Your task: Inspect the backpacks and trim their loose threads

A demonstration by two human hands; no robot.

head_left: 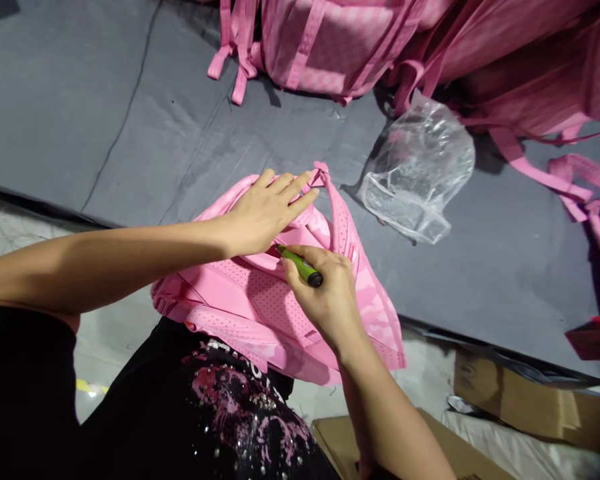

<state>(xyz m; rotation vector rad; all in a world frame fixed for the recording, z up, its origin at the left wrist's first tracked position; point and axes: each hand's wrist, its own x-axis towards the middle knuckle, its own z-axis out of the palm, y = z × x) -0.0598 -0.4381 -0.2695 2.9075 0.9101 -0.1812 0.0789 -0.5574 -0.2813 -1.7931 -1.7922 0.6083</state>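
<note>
A pink backpack (275,300) with dotted mesh padding and a camouflage print lies at the table's near edge, partly overhanging it towards my body. My left hand (265,210) rests flat on its upper part, fingers stretched out beside the top loop. Gripped in my right hand (325,287) is a green pen-shaped tool (303,265) with a black rear end. Its front tip points into a fold of the pink fabric just below my left hand, where the very end is hard to see. One shoulder strap (343,220) curves along the right side of the bag.
On the grey-covered table (180,120), a crumpled clear plastic bag (423,167) lies right of the backpack. More pink backpacks (340,47) stand along the far side, with loose straps (525,167) at right. Cardboard boxes (520,400) sit below the near edge.
</note>
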